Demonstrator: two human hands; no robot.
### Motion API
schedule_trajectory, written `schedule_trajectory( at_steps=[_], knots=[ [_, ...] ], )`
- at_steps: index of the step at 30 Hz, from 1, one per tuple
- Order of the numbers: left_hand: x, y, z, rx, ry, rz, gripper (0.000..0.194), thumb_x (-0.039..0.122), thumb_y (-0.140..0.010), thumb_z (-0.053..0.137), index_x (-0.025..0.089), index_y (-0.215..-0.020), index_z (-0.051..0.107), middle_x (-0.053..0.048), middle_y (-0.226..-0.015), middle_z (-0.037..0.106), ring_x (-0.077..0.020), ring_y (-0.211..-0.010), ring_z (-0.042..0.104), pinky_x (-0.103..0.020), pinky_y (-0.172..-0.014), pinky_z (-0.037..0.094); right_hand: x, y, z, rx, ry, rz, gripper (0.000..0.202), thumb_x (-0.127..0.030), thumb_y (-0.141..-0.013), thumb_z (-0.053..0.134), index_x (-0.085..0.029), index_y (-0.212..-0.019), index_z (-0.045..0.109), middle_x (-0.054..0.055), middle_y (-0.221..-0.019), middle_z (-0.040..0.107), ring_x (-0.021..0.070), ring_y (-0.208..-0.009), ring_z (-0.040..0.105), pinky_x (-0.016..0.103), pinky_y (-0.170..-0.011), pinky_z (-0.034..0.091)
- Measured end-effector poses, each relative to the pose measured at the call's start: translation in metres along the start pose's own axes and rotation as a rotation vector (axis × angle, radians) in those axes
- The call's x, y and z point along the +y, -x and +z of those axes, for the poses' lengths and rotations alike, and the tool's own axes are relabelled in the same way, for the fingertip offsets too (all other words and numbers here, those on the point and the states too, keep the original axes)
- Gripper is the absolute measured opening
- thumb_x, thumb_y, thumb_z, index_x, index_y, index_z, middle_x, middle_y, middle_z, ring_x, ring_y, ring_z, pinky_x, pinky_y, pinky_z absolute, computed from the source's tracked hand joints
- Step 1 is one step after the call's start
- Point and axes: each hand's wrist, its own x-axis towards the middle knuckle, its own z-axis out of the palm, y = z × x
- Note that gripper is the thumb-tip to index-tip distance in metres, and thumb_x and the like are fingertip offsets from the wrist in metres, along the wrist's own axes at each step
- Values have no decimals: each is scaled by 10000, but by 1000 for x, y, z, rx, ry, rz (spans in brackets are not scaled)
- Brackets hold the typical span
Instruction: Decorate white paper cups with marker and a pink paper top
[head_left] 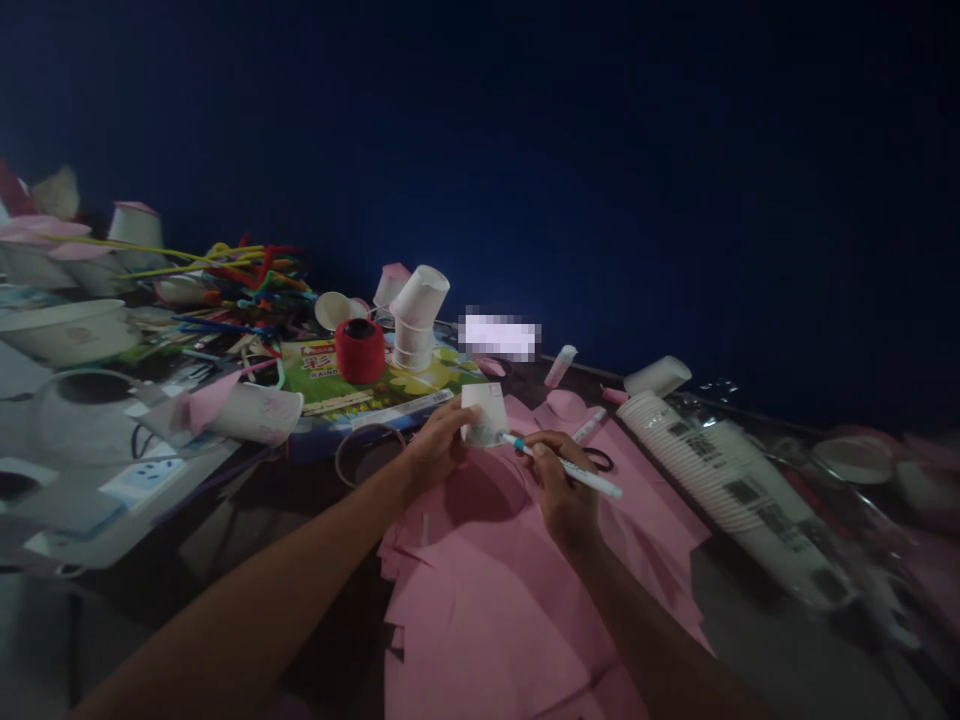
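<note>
**A marker (596, 480) at a white cup (484, 408), with clutter on both sides**

Toward the back left corner of the worktop (731, 590), a white bowl (67, 335) and a tangle of coloured pipe cleaners (259, 275) crowd together. Nearer lies a tipped cup with pink paper (262, 415). Next, a colourful packet (386, 395) carries a red roll (360, 360) and stacked cups (415, 345), the topmost leaning; its right end comes close to the left hand (439, 440).

That hand's fingers are closed on the white cup, held over the far part of the pink sheets (487, 620). These run toward the near edge; the widest room lies between the forearms. The right hand (561, 485) pinches the marker, tip at the cup's lower right edge; contact cannot be told.

A glue stick (560, 367) tilts near the back edge, and a black ring (600, 459) sits just beside the right hand. Farther right, a long wrapped row of cups (720, 480) slants from the back edge toward the near right corner, hemming in that side.
</note>
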Motion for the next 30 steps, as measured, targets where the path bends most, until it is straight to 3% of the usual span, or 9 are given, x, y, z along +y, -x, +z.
schedule_trajectory(
  at_steps=[9,17,30],
  knots=[
    [0,1,0,-7,-4,5,299,251,-725,663,173,-1013,637,21,-631,578,-85,-495,506,-175,-421,356,-2,0,0,1,1,7,158,-298,-864,520,-194,-824,632,-8,-699,589,128,-650,572,257,-602,451],
    [3,2,4,23,6,-15,345,251,-677,693,142,-997,625,12,-660,608,-86,-480,509,-179,-404,345,-1,2,-1,21,-28,23,156,-305,-858,533,-198,-815,638,-14,-673,584,115,-609,542,238,-555,419],
    [-1,0,-2,-1,-15,-8,333,254,-711,667,164,-1027,611,12,-678,592,-93,-514,543,-175,-435,416,-1,2,-1,-6,-56,60,129,-272,-844,545,-205,-798,645,-9,-676,593,124,-642,561,244,-594,432]
  ],
)
